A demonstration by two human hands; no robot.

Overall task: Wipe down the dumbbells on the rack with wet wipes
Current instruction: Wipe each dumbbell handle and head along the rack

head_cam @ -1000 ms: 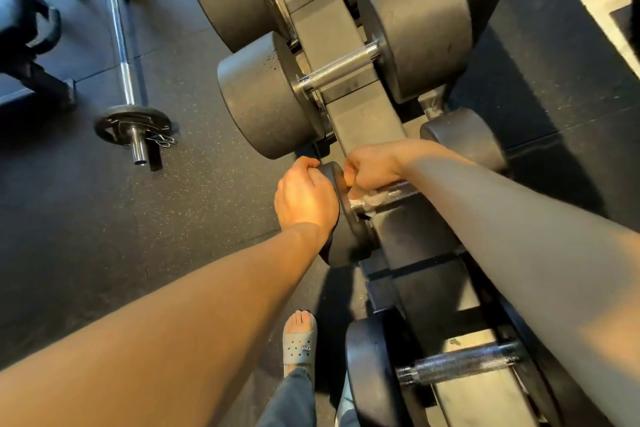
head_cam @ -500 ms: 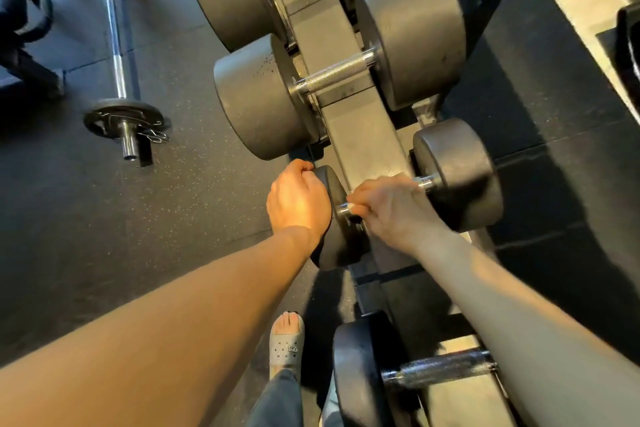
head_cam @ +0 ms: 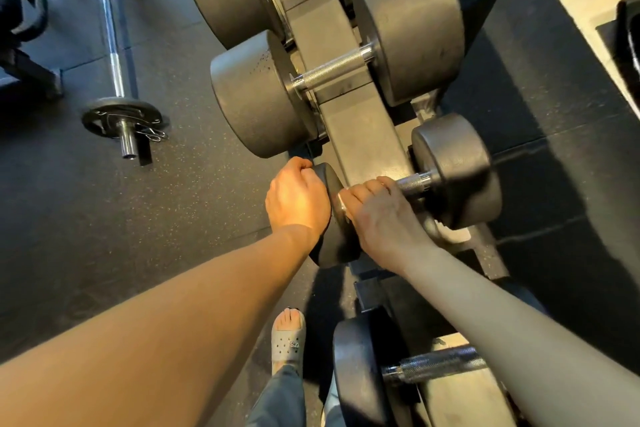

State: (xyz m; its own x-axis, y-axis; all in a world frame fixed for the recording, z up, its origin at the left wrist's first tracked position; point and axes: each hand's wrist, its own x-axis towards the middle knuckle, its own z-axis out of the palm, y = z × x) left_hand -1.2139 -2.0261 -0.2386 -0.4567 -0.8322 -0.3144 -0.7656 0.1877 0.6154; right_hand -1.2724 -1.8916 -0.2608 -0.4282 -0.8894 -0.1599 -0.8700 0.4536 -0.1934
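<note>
- i am watching the left hand point(head_cam: 298, 198) cupping the left head of a small black round-headed dumbbell point(head_cam: 457, 170). its fingers are curling over the head's upper edge and the palm is lying on its outer face.
- the right hand point(head_cam: 384, 218) is wrapping round the left part of that dumbbell's knurled chrome handle point(head_cam: 414, 183), with the fingers curled over the top. i cannot tell what, if anything, is lying under the palm.
- the small dumbbell is lying across the grey metal rack point(head_cam: 360, 135), with its handle crossing the central spine and one head hanging on each side.
- a much larger grey round-headed dumbbell point(head_cam: 256, 94) is sitting in the slot just above it, its left head almost touching the left hand's knuckles.
- another black dumbbell with a chrome grip point(head_cam: 356, 371) is resting lower on the rack, partly hidden under the right forearm.
- a foot in a grey perforated clog point(head_cam: 289, 340) is standing on the black speckled rubber floor point(head_cam: 173, 204), just beside the rack.
- a chrome barbell with a dark plate point(head_cam: 114, 45) is lying on the floor, well apart to the left.
</note>
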